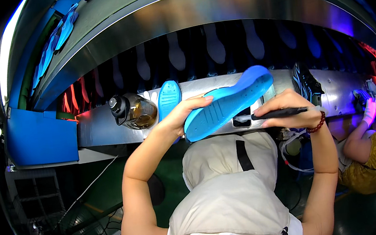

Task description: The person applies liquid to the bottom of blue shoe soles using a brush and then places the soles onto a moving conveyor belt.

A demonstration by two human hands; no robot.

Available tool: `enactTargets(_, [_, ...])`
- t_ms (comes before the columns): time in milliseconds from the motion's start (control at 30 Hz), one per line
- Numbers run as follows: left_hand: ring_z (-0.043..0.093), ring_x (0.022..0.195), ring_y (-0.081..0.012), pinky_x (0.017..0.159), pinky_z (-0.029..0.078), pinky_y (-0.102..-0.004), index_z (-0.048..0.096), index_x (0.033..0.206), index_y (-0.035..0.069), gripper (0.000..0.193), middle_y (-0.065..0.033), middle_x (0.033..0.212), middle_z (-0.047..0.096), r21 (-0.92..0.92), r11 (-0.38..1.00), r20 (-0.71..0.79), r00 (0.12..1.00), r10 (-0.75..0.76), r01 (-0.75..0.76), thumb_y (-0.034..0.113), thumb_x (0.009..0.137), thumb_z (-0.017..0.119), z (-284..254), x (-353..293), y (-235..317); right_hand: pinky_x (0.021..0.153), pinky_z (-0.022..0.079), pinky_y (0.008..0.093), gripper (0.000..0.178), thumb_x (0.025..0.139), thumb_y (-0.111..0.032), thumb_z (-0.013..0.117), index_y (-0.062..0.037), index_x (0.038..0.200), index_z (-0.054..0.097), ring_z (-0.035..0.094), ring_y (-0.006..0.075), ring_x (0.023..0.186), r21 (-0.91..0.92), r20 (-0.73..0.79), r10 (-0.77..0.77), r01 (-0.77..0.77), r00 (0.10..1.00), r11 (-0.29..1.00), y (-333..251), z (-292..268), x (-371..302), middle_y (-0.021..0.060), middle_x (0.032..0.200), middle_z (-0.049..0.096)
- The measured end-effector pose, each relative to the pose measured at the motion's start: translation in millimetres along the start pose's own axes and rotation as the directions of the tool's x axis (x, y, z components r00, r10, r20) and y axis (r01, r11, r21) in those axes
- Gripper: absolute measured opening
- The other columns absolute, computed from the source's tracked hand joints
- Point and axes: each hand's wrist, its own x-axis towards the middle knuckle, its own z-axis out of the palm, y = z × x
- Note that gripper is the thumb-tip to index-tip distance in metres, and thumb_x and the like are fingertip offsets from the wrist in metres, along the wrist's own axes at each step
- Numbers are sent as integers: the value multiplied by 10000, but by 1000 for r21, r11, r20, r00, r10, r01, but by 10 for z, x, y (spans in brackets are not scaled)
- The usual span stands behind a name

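My left hand [186,113] grips a blue shoe sole [225,107] by one end, thumb over its rim. The sole is tilted above the metal ledge, its hollow side with ribs and small holes facing me. My right hand [289,107] is closed round a black-handled brush [282,113]. The brush's pale tip points left, over a dark rectangular opening [242,123] in the ledge, just below the sole. Another blue sole [169,96] lies flat on the ledge behind my left hand. Whether the brush touches anything, I cannot tell.
A dark-capped bottle [138,112] of brown liquid stands left on the metal ledge [96,126]. A black shoe [306,83] rests right. Beyond, a row of soles [215,44] sits under a metal hood [187,13]. A co-worker's gloved hand [370,111] shows far right.
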Motion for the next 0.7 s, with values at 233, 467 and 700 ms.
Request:
enactTargets(233, [529, 1022, -343, 857, 452, -466, 352, 1285, 41, 593, -215, 1197, 467, -534, 843, 90, 987, 133, -65, 336, 804, 535, 140, 231, -247, 605, 479, 207, 162, 737, -88, 676, -14, 880, 662, 603, 101, 674, 519, -397, 149, 88, 905, 850, 520, 306, 106, 83, 817, 657])
enactTargets(467, [543, 1014, -333, 832, 467, -473, 345, 1284, 32, 577, -205, 1177, 490, -582, 807, 52, 986, 158, -99, 313, 816, 531, 19, 346, -390, 561, 451, 186, 144, 774, -44, 617, -12, 912, 646, 564, 73, 641, 210, -853, 185, -4, 488, 978, 769, 557, 244, 48, 798, 633])
enactTargets(700, [550, 1003, -325, 875, 440, -436, 386, 1252, -10, 526, -210, 1160, 510, -342, 833, -51, 894, 445, -434, 305, 841, 479, -76, -154, -117, 444, 449, 197, 167, 738, -48, 637, 60, 864, 620, 567, 121, 509, 774, -444, -79, 427, 893, 467, 257, 676, -122, 238, 893, 620])
